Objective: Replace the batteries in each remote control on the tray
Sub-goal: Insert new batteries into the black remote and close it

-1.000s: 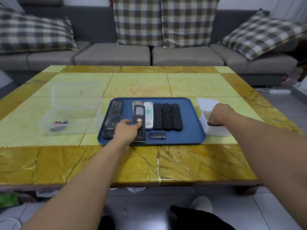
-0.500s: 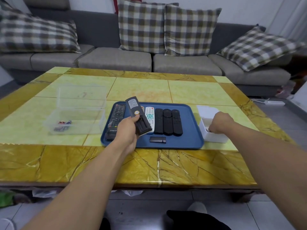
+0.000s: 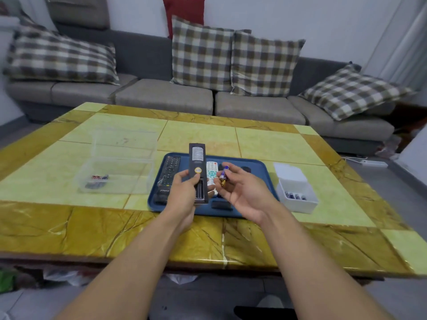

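My left hand (image 3: 184, 192) clamps the black remote (image 3: 197, 167) above the tray (image 3: 258, 167), back upward; right hand (image 3: 240, 192) pinches fresh batteries (image 3: 223, 175). Light, rigid, probably slippery: grip the edges.

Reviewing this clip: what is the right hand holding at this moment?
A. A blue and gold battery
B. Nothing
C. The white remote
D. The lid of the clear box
A: the right hand pinches a small blue and gold battery at its fingertips, beside the black remote held back-side-up in the left hand.
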Demonstrator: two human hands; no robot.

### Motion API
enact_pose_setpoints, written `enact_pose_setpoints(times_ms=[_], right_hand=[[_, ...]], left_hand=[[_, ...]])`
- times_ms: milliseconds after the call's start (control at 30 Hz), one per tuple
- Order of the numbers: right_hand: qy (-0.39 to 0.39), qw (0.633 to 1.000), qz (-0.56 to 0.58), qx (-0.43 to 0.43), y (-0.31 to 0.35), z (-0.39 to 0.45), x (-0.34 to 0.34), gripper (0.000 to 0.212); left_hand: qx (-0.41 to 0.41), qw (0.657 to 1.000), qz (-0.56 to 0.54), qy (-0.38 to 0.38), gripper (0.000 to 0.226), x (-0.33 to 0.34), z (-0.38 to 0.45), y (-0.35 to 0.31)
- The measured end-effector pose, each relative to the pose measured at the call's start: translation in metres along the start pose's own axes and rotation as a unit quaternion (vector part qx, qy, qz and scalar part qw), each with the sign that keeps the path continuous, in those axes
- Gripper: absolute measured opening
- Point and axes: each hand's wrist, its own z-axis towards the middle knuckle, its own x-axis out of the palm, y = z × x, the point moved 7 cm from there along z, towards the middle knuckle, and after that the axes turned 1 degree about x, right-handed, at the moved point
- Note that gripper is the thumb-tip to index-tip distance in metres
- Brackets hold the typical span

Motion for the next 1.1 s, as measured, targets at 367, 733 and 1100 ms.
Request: enact_pose_setpoints(times_ms=[367, 733, 1100], right_hand=[[-0.039, 0.968, -0.246, -0.036, -0.014, 0.018, 0.006, 0.016], [-0.011, 0.901, -0.392, -0.186, -0.01, 0.022, 0.029, 0.019], [-0.035, 0.757, -0.593, -0.273, -0.009, 0.021, 0.027, 0.025]], left_hand=[[-0.013, 0.998, 0.036, 0.052, 0.03, -0.022, 0.006, -0.021], [-0.038, 0.997, -0.014, 0.06, 0.032, -0.022, 0.002, -0.015], [-0.073, 0.995, -0.038, 0.053, 0.04, -0.022, 0.0, -0.004]])
